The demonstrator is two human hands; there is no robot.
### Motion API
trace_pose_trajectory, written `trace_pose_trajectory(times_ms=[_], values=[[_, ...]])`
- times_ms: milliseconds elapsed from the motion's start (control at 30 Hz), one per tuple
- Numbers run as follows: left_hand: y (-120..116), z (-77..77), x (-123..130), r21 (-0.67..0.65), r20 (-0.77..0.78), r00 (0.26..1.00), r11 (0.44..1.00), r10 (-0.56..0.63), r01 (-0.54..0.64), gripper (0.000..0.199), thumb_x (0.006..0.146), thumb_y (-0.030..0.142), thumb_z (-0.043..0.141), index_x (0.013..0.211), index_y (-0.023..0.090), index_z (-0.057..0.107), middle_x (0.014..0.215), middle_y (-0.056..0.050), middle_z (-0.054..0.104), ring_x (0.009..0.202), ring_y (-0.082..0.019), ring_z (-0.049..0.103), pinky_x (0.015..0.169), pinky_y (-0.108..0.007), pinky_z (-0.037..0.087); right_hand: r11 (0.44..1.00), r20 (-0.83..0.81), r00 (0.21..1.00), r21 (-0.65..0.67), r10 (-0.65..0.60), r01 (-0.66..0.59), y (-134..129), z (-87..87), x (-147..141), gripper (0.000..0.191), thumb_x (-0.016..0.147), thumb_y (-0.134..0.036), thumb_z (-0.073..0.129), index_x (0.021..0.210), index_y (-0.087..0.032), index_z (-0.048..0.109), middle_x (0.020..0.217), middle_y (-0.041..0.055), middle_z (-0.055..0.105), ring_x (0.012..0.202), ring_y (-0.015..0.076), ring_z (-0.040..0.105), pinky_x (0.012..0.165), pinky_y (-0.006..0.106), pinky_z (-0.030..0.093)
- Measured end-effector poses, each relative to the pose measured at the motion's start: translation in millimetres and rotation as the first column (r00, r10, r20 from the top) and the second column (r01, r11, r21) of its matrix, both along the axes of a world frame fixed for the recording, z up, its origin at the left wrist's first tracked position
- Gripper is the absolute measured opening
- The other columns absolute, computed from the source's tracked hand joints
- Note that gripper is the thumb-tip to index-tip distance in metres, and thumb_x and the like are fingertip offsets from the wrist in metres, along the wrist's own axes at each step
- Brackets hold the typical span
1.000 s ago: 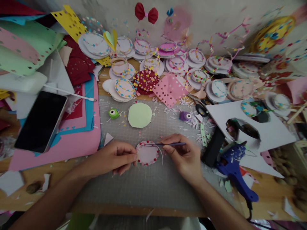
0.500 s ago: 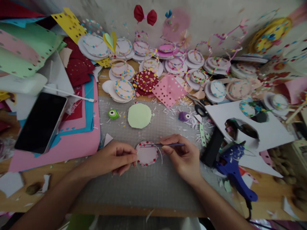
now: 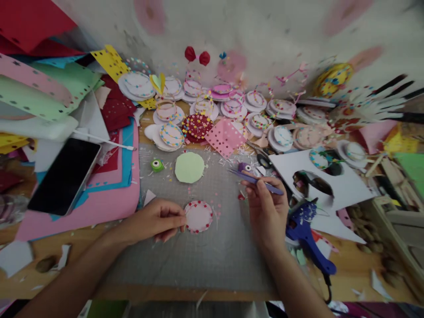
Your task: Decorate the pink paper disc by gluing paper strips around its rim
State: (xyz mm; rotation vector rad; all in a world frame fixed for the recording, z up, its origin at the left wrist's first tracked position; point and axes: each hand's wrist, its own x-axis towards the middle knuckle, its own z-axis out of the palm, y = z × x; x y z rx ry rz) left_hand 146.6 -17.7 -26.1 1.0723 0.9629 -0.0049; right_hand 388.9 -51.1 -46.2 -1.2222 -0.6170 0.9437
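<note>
Pink disc (image 3: 198, 217) is pinched at its edge by the left grip (image 3: 159, 221), purple tweezers (image 3: 245, 176) by the right grip (image 3: 267, 206).

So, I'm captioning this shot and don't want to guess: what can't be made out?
Head view: the pale pink disc's left edge, covered by the left hand.
Head view: whether the tips of the purple tweezers in the right hand hold anything, too small.
Head view: the red sheet's full outline, cut off by the picture's edge.

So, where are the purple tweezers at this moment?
In the head view, right of centre: the purple tweezers are in the right hand, near the purple punch.
</note>
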Motion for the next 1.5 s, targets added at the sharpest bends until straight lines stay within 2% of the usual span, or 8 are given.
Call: trace_pose_trajectory(times_ms=[167,333,500,700,1000,1233,1367,1500], values=[[1,-3.5,-7,0.003,0.115,0.993,1.000,-0.015,0.015,0.034,0.083,0.045,0.059,0.071,0.013,0.058,0.043,0.007,0.045,0.036,-0.005,0.032,0.035,-0.016,0.022,0.998,-0.252,0.966,-0.029,0.050,-0.059,4,1.4,3,0.027,0.071,-0.024,0.076,0.087,-0.023,0.054,0.081,-0.0038,0.070,0.066,0.0073,0.067,0.060,0.016,0.052],[1,-7.1,-10,0.013,0.217,0.976,1.000,-0.001,-0.002,0.031,0.084,0.040,0.060,0.070,0.012,0.059,0.042,0.007,0.044,0.035,-0.004,0.030,0.035,-0.016,0.021,0.994,-0.295,0.950,0.047,0.104,-0.094,5,0.5,4,0.036,0.067,-0.021,0.079,0.089,-0.024,0.052,0.083,-0.0041,0.071,0.064,0.0056,0.065,0.062,0.016,0.051],[0,-10.6,-10,0.033,0.273,0.962,0.999,-0.026,0.018,0.032,0.083,0.040,0.060,0.069,0.012,0.059,0.040,0.007,0.043,0.033,-0.004,0.028,0.034,-0.016,0.020,0.985,-0.246,0.959,0.133,0.139,-0.109,2,-3.1,-1,0.036,0.069,-0.024,0.079,0.090,-0.024,0.050,0.072,-0.0081,0.065,0.058,0.0050,0.060,0.054,0.015,0.046],[3,-13.1,-17,0.103,0.243,0.965,0.992,-0.095,0.071,0.031,0.083,0.040,0.062,0.071,0.011,0.063,0.041,0.006,0.044,0.034,-0.004,0.031,0.033,-0.015,0.020,0.979,-0.068,0.979,0.072,0.195,-0.190,-3,-10.9,-13,0.035,0.071,-0.026,0.077,0.089,-0.024,0.047,0.076,-0.0033,0.071,0.057,0.0097,0.060,0.055,0.022,0.047],[3,-10.3,-17,0.098,0.142,0.989,0.995,-0.047,0.033,0.033,0.082,0.043,0.064,0.076,0.010,0.066,0.046,0.004,0.049,0.038,-0.005,0.037,0.034,-0.015,0.024,0.987,-0.198,0.975,0.143,0.101,-0.073,-3,-0.9,-3,0.038,0.069,-0.025,0.078,0.095,-0.025,0.050,0.082,-0.0033,0.072,0.063,0.0091,0.066,0.054,0.018,0.047],[2,-9.4,-15,0.138,0.101,0.993,0.990,-0.053,0.039,0.039,0.082,0.049,0.062,0.078,0.011,0.066,0.050,0.003,0.052,0.040,-0.005,0.041,0.037,-0.016,0.027,0.983,-0.276,0.958,0.183,0.071,-0.020,0,20.5,9,0.035,0.067,-0.020,0.078,0.094,-0.021,0.055,0.087,0.0006,0.074,0.071,0.0064,0.068,0.069,0.016,0.052],[2,-9.1,-15,0.158,0.085,0.994,0.986,-0.074,0.060,0.042,0.084,0.051,0.059,0.079,0.011,0.066,0.052,0.003,0.053,0.041,-0.006,0.043,0.039,-0.016,0.030,0.981,-0.253,0.966,0.195,0.057,-0.007,8,30.6,21,0.034,0.066,-0.020,0.078,0.093,-0.020,0.057,0.087,0.0004,0.074,0.071,0.0063,0.068,0.068,0.016,0.052],[2,-8.9,-14,0.161,0.089,0.989,0.982,-0.116,0.100,0.039,0.083,0.050,0.061,0.078,0.012,0.064,0.052,0.004,0.051,0.041,-0.006,0.041,0.039,-0.017,0.028,0.961,-0.145,0.989,0.276,0.007,0.033,10,26.1,24,0.033,0.068,-0.020,0.077,0.092,-0.022,0.054,0.084,-0.0019,0.073,0.068,0.0068,0.066,0.066,0.018,0.051]])
